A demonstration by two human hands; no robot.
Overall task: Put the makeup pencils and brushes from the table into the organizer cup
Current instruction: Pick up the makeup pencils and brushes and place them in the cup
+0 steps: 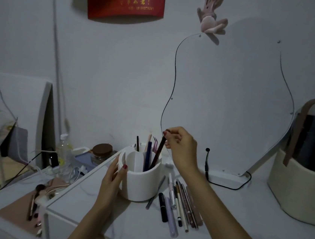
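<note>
A white organizer cup (141, 184) with inner dividers stands on the white table (220, 215). Several pencils and a pair of tweezers stick up from its back compartments. My right hand (181, 143) pinches the top end of a dark brown pencil (157, 154), whose lower end is inside the cup. My left hand (113, 177) holds the cup's left side, thumb on the front wall. Several makeup pencils and brushes (178, 202) lie in a row on the table just right of the cup.
A wavy-edged mirror (233, 100) leans on the wall behind, with a black cable (224, 184) at its foot. A beige case with a clear lid (304, 167) stands at the right. Left of the table are a brown-lidded jar (103, 151), a bottle, cables and a pink tray (22, 212).
</note>
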